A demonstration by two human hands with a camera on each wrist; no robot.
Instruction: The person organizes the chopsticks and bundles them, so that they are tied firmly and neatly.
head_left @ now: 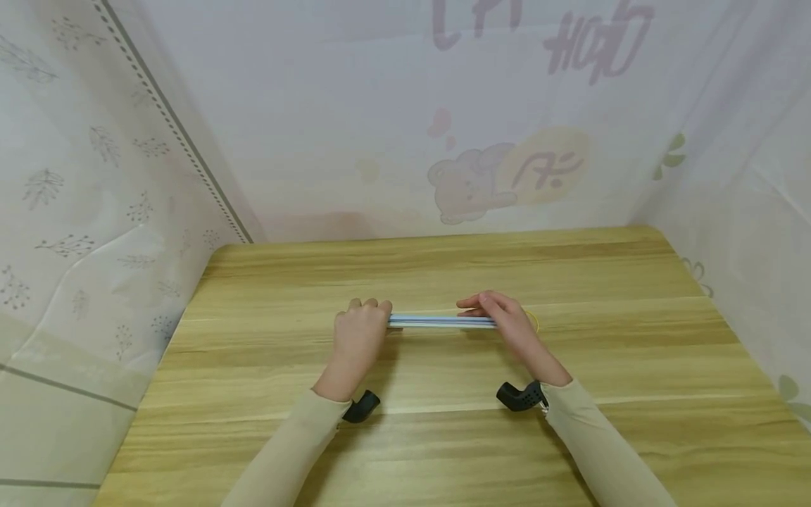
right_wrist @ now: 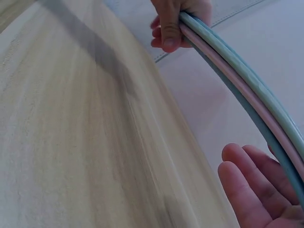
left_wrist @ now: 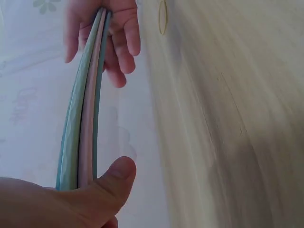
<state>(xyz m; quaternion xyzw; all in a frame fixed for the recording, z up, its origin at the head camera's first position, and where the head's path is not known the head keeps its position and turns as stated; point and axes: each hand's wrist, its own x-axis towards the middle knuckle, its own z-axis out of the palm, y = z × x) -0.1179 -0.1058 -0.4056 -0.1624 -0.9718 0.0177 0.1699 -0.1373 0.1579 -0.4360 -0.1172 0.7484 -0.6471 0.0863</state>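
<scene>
A bundle of long thin sticks [head_left: 437, 322] lies level between my two hands, held over the wooden table. In the left wrist view the sticks [left_wrist: 75, 123] show pale green, pink and teal, side by side. My left hand [head_left: 360, 334] grips their left end, fingers curled over and thumb along the near side. The right hand [head_left: 514, 331] is at the other end, its fingers [right_wrist: 251, 178] loosely straight and the sticks running against the palm. That end is partly hidden by the hand. A thin yellow loop [head_left: 536, 322], like a rubber band, lies on the table just beyond the right hand.
The wood-grain table [head_left: 405, 451] spreads under both arms, with rounded far corners. Printed cloth hangs behind the back edge [head_left: 355, 141] and along both sides. Black wrist mounts [head_left: 362, 407] stick out from both sleeves above the tabletop.
</scene>
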